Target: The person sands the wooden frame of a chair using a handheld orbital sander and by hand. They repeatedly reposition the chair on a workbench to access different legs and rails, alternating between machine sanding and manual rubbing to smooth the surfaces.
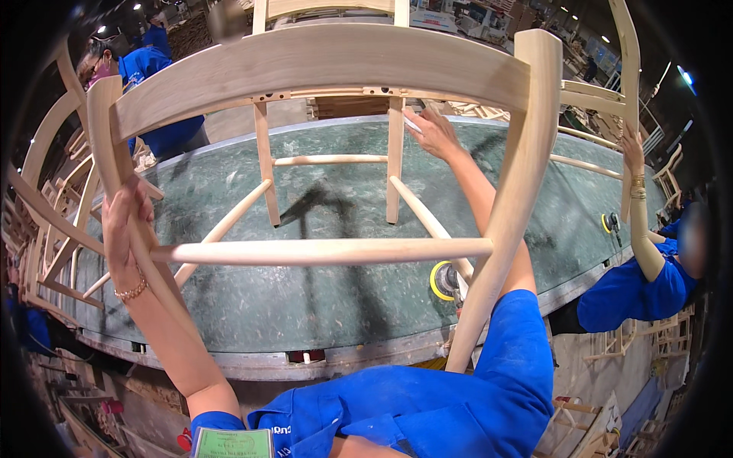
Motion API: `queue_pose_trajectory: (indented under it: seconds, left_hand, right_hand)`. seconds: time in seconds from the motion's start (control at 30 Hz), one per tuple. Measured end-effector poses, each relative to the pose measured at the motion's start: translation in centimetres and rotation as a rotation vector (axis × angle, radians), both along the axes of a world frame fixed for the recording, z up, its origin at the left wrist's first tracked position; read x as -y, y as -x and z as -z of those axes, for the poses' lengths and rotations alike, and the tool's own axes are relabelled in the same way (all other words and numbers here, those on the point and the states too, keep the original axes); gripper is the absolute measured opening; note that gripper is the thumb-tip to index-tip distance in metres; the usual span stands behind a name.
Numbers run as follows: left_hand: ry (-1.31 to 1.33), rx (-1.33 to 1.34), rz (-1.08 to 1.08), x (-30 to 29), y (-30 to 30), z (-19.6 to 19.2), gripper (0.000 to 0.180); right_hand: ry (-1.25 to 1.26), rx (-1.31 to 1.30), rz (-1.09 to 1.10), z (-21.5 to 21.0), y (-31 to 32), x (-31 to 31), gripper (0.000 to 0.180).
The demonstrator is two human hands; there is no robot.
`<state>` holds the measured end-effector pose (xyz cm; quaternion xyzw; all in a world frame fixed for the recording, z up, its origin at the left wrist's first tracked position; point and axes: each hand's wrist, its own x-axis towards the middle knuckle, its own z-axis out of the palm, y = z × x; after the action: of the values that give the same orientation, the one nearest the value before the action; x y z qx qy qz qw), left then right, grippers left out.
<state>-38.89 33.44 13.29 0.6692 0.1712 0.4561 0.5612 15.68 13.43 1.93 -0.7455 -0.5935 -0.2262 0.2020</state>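
Note:
An unfinished pale wooden chair frame (321, 252) stands tilted in front of me, its legs and rungs over a green-topped table (328, 305). My left hand (126, 217) is wrapped round the chair's left leg, just above the front rung. Reaching through the frame, my right hand (437, 136) is beside the back upright and just under the wide curved rail (321, 65). Between its fingers is a slim white stick-like thing (413, 123), whose kind I cannot make out. Dark holes show along the rail's lower edge.
A round sander with a yellow rim (443, 281) lies on the table behind the chair's right leg. Another sander (609, 223) is farther right. A co-worker in blue (634, 282) holds a chair part at right; another person (145, 69) is at far left. Several chair frames (61, 198) crowd the left.

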Motion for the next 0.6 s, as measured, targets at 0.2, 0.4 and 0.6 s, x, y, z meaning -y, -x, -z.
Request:
queue_pose_trajectory:
  seconds: [0.2, 0.4, 0.6]
  left_hand:
    - [0.023, 0.070, -0.069, 1.1, -0.9, 0.7, 0.047]
    - [0.020, 0.079, -0.022, 1.6, -0.9, 1.0, 0.056]
    - [0.029, 0.084, -0.062, 1.8, 0.6, 1.3, 0.058]
  right_hand:
    - [0.057, 0.172, 0.025, -0.2, -2.1, -1.7, 0.043]
    - [-0.044, 0.097, 0.141, 1.4, -4.4, -1.5, 0.040]
    - [-0.212, 0.066, 0.099, 2.7, -2.6, -2.7, 0.035]
